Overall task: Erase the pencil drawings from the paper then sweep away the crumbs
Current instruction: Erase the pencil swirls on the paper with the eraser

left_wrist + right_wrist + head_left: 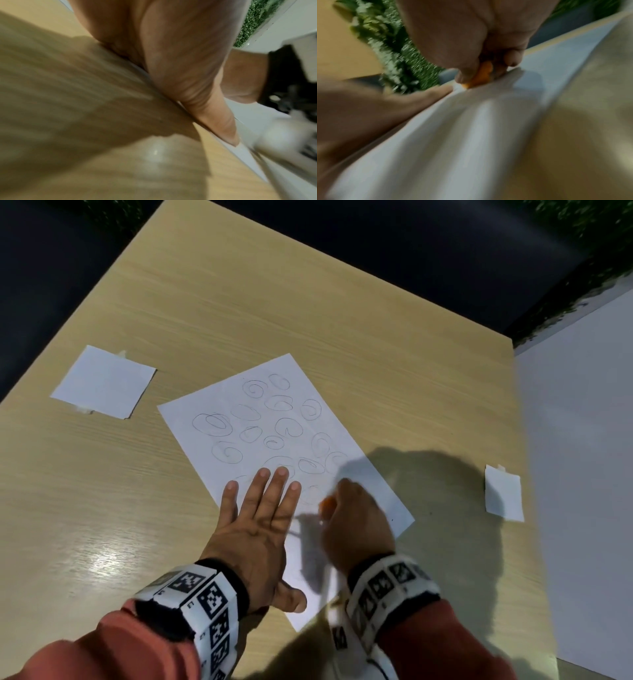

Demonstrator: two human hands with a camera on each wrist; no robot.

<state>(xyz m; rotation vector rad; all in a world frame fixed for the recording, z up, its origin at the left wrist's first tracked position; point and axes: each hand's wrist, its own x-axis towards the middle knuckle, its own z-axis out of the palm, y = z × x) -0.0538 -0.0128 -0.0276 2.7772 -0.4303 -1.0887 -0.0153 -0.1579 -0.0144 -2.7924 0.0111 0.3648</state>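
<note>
Lying slantwise at the middle of the wooden table [308,302], a white paper [260,419] covered with pencil drawings [284,426], loops and spirals spread from its 12 o'clock corner down toward the hands. Pressed flat on the paper's 7 o'clock part, the left hand [260,529], fingers straight and spread, tips pointing to 12 o'clock, thumb splayed out toward 5 o'clock over the sheet's near corner. Just beside it at 3 o'clock, the right hand [356,518], fingers curled and pinching a small orange eraser [328,505] whose tip meets the paper; from the right wrist view the same eraser [481,75] wedged between thumb and fingertips, touching the sheet, though blurred, so the exact grip probably cannot be read more finely. Marker bands on both wrists, reddish sleeves behind them. At 10 o'clock of the paper, well apart, a small white square card [106,381] taped to the table; at 3 o'clock, near the table's edge, a smaller white taped slip [503,493]. Beyond that edge, a large white board [582,440]. Crumbs too small to make out
</note>
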